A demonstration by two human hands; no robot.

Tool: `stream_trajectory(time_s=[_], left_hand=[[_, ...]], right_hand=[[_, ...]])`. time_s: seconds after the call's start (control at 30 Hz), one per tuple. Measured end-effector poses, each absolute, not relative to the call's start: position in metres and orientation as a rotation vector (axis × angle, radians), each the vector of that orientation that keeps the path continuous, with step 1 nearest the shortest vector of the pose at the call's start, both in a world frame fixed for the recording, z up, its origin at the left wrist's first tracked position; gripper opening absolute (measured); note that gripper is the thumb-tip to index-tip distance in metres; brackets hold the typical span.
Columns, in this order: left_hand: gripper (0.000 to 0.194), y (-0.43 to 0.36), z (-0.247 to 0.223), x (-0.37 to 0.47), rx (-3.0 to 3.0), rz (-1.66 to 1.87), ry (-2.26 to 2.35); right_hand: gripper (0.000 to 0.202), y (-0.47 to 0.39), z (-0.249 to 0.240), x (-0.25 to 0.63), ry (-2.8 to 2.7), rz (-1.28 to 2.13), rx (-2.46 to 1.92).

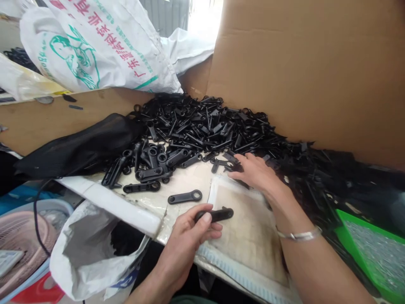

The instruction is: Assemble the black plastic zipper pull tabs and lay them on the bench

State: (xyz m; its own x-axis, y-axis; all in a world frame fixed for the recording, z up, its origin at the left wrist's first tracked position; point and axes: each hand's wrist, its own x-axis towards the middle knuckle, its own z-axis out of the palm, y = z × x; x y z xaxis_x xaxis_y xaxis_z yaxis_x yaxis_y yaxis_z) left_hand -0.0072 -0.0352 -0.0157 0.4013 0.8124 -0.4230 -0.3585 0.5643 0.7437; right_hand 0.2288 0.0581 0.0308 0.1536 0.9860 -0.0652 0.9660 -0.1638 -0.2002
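Note:
My left hand [193, 232] is closed around one end of a black plastic lever arm [220, 215], held above the near edge of the table. Its narrow end points right. My right hand [253, 169] reaches out over the front of a large heap of black plastic parts [202, 122], fingers apart and bent toward a few small pieces. Some fingertips are partly hidden against the dark parts. A single black lever arm [184, 196] with a ring end lies flat just beyond my left hand. Several similar arms form a smaller cluster [153, 162] to its left.
A stained pad [243, 232] lies on the table beneath my forearm. At the right stands a green bin [351, 236] of small shiny pieces. An open white sack [76, 253] hangs at the left near edge. Cardboard [310, 71] walls the back.

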Motion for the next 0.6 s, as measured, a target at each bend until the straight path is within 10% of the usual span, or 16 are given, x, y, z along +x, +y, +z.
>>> stream_trajectory(time_s=[0.6], left_hand=[[0.035,-0.023,-0.024,-0.005,0.336,1.079,0.889]], right_hand=[[0.02,0.036,0.015,0.229,-2.172,0.422,-1.979]])
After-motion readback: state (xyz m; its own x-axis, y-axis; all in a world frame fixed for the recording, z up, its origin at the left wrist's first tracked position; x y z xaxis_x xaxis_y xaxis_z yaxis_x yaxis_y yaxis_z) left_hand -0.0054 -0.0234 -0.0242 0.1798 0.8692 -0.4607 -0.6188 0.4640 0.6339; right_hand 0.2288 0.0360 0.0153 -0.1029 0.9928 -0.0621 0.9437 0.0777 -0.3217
